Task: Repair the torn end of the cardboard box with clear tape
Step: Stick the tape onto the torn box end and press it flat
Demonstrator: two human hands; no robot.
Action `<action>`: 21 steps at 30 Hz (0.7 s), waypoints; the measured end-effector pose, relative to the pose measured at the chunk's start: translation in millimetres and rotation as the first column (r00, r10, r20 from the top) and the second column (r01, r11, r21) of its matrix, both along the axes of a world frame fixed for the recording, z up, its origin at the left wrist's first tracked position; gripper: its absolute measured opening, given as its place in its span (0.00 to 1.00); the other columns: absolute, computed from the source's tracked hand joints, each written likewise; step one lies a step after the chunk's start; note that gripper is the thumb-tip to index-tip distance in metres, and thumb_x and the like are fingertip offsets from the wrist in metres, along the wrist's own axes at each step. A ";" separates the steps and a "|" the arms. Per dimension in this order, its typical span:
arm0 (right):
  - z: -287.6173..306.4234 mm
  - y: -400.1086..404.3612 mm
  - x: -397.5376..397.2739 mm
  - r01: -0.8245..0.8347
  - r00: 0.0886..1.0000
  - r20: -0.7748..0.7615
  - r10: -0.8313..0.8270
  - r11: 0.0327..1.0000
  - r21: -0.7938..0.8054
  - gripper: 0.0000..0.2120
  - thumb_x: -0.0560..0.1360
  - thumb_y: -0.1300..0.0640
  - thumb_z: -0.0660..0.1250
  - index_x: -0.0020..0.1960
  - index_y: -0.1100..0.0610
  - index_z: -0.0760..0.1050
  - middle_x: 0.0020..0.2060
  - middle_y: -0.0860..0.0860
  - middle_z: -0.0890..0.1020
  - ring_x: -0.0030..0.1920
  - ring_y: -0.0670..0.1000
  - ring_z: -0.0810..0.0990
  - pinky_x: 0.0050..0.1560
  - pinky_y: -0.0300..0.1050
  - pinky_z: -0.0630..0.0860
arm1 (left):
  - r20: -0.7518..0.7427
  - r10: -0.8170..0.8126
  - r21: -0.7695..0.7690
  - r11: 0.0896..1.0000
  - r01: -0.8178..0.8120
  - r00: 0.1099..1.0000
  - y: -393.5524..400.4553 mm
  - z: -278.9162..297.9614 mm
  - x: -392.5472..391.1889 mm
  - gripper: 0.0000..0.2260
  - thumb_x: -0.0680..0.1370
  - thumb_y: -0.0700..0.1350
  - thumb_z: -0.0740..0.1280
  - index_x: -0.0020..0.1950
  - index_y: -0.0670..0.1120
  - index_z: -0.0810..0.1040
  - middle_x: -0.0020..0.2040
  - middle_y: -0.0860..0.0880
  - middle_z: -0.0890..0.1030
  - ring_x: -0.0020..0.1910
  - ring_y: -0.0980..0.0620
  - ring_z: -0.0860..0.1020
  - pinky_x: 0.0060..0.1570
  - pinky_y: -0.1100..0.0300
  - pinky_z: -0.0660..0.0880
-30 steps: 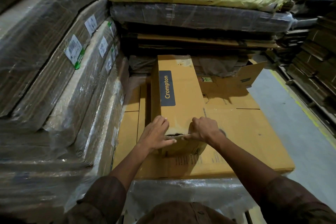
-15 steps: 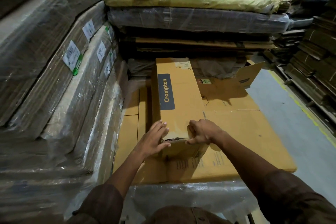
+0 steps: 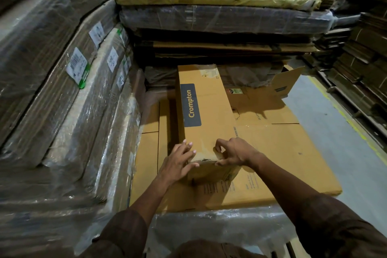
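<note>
Cardboard box (image 3: 206,111), long and tan with a dark "Crompton" label, lies lengthwise at the centre of the frame on a flattened carton (image 3: 289,153); its contents are hidden, and its near end shows a ragged dark tear along the top edge under a glossy patch. The left hand (image 3: 178,163) lies on the near left corner with fingers nearly straight, while the right hand (image 3: 234,153) pinches the torn edge with curled fingers. Plastic-wrapped cardboard bundles (image 3: 69,94) crowd the left of the frame, stacked sheets (image 3: 219,16) fill the top, and grey floor (image 3: 335,136) shows at right.

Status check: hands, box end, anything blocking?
Left hand flat on near corner. Right hand pinching Crompton box top edge. Torn end still gaping. Nothing blocking.
</note>
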State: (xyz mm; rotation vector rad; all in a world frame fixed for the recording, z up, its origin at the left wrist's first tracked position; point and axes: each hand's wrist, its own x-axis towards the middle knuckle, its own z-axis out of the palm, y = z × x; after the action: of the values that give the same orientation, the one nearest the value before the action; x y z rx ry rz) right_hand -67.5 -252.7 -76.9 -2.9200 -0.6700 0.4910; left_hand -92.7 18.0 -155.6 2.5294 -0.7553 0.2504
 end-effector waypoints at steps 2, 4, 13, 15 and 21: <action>-1.9 -2.8 1.0 0.005 1.000 0.006 -0.005 1.000 0.030 0.26 0.69 0.27 0.67 0.52 0.47 0.70 0.40 0.48 0.81 0.39 0.52 0.76 0.43 0.50 0.76 | 0.015 0.013 -0.007 1.000 -0.013 1.000 -1.0 -1.0 0.1 0.23 0.78 0.62 0.64 0.63 0.48 0.80 0.70 0.45 0.75 0.72 0.45 0.69 0.41 0.52 0.83; -2.2 -4.5 1.6 -0.001 1.000 0.005 0.001 0.998 0.062 0.25 0.69 0.26 0.66 0.47 0.47 0.70 0.34 0.46 0.76 0.36 0.51 0.74 0.41 0.50 0.74 | 0.031 0.022 -0.004 1.000 -0.022 0.999 -1.6 -0.5 -0.6 0.22 0.78 0.62 0.64 0.62 0.48 0.81 0.70 0.45 0.75 0.71 0.45 0.69 0.40 0.52 0.83; -3.5 -6.5 0.8 0.057 0.998 -0.016 -0.055 0.988 0.146 0.24 0.69 0.27 0.68 0.43 0.48 0.72 0.32 0.44 0.77 0.35 0.49 0.75 0.40 0.49 0.74 | 0.106 0.063 0.057 0.996 -0.070 0.992 -9.6 -3.5 -2.2 0.20 0.81 0.60 0.59 0.58 0.47 0.80 0.67 0.44 0.76 0.68 0.43 0.71 0.35 0.55 0.81; -1.2 -4.9 -0.7 0.093 0.996 -0.031 -0.090 0.985 0.146 0.25 0.68 0.26 0.68 0.44 0.48 0.73 0.35 0.44 0.79 0.36 0.48 0.76 0.40 0.46 0.73 | 0.112 0.073 0.054 0.995 -0.079 0.991 -11.0 -3.3 -3.3 0.19 0.80 0.59 0.60 0.57 0.47 0.81 0.66 0.44 0.77 0.67 0.43 0.72 0.35 0.55 0.80; 3.5 -1.4 -2.6 0.182 0.982 -0.082 -0.173 0.975 0.129 0.22 0.70 0.30 0.70 0.44 0.48 0.75 0.34 0.43 0.80 0.34 0.44 0.76 0.40 0.45 0.76 | 0.107 0.091 0.028 0.995 -0.094 0.990 -9.8 -7.4 -6.0 0.21 0.81 0.61 0.58 0.58 0.47 0.81 0.67 0.44 0.77 0.67 0.45 0.71 0.37 0.55 0.80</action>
State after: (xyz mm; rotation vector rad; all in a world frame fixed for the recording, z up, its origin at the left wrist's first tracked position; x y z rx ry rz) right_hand -70.2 -254.1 -73.5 -2.7853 -0.4110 0.5034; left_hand -98.7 8.2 -163.0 2.6025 -0.6877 0.4088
